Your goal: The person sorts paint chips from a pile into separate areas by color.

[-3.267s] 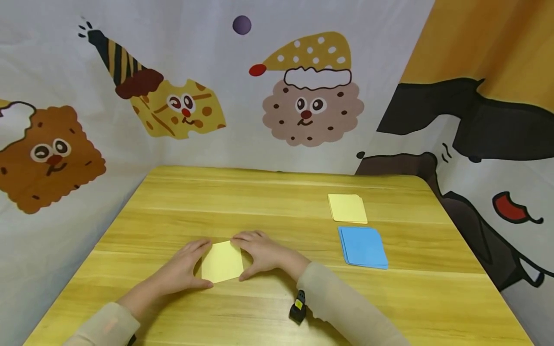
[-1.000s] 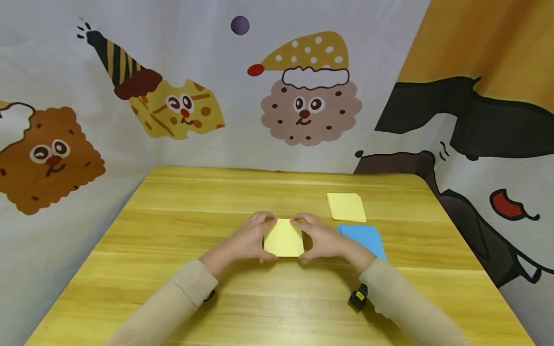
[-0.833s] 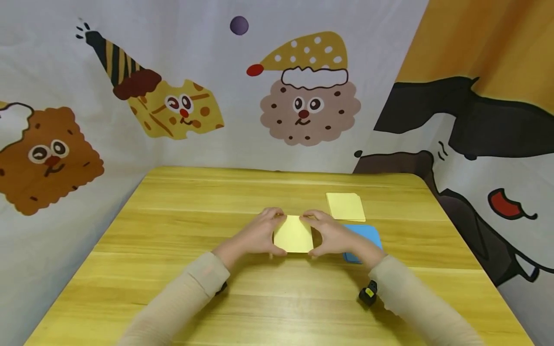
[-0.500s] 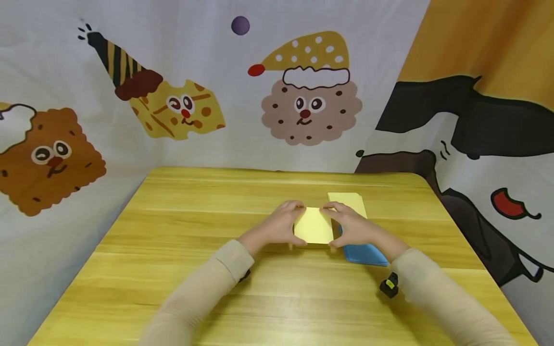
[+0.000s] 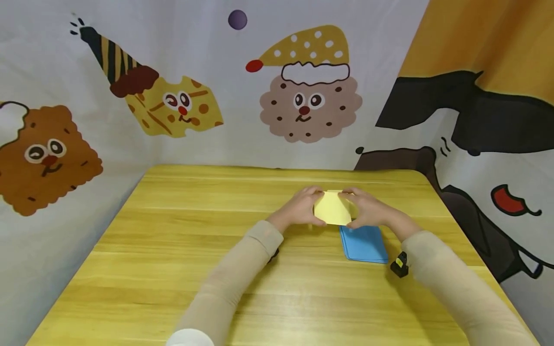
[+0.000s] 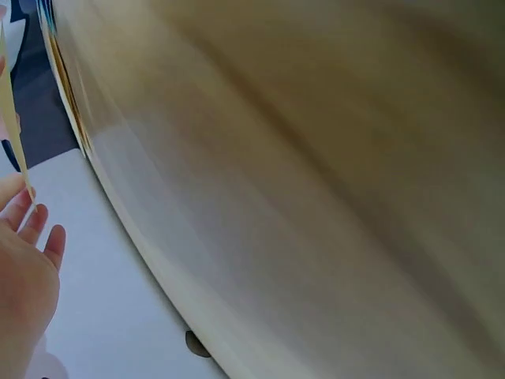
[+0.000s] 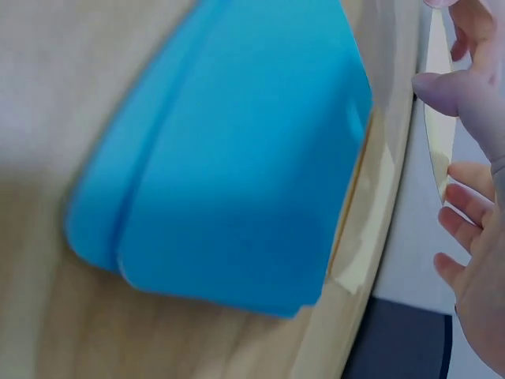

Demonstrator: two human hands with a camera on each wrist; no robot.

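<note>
While both hands [image 5: 303, 207] [image 5: 368, 210] pinch a yellow paper square [image 5: 331, 212]: wooden table [image 5: 182, 250], blue stack [image 5: 363, 244], cartoon-printed backdrop [image 5: 173, 101].

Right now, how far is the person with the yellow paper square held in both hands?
In hand: the left hand and right hand hold the yellow paper square by its edges, above the far end of the blue paper stack. The yellow stack is hidden behind the hands. Left: the square is not yet laid down; no fold is visible in it.

Pale yellow sheet [image 5: 332, 213], blue paper stack [image 5: 363, 243], yellow-grained wooden table [image 5: 195, 230], beige sleeves [image 5: 233, 274].
</note>
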